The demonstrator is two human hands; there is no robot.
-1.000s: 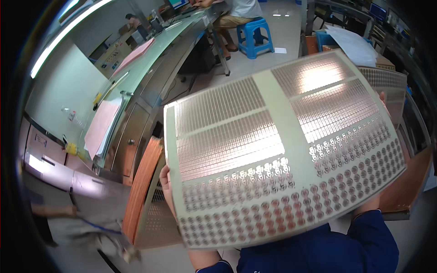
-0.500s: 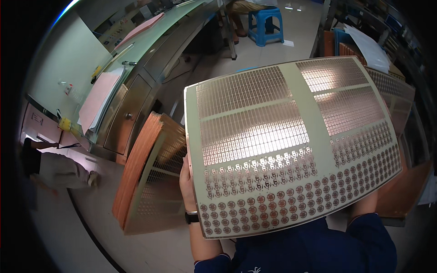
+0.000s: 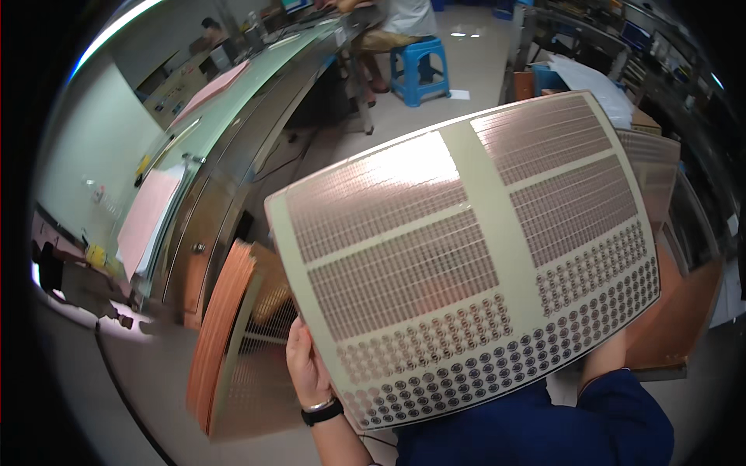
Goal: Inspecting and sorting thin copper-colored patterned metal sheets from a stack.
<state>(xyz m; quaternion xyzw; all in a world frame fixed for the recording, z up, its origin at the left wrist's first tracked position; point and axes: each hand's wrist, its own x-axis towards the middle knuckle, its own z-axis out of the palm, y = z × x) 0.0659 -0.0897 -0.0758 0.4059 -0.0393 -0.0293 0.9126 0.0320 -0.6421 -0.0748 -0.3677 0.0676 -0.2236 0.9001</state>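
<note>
A large pale-green circuit board panel (image 3: 489,186) with rows of shiny copper patterns fills the middle of the head view, tilted with its right side higher. My left hand (image 3: 305,361), with a black band and a metal bracelet at its wrist, is closed on the panel's lower left edge. Its fingertips go out of sight behind the panel. On the right, my forearm (image 3: 604,361) runs up behind the panel, which hides my right hand. Left of the panel, a leaning stack of copper-edged panels (image 3: 221,342) stands close to my left hand.
A long glass-topped desk (image 3: 233,93) with drawers runs along the left, bearing pink papers (image 3: 151,206). At the back stands a blue stool (image 3: 420,74) with a person seated on it. More panels (image 3: 653,163) and a brown board (image 3: 676,311) lean at the right.
The panel has shifted left and tipped, its left side now lower. My left hand has moved down and left with it. The bright reflection has moved to the panel's upper part.
</note>
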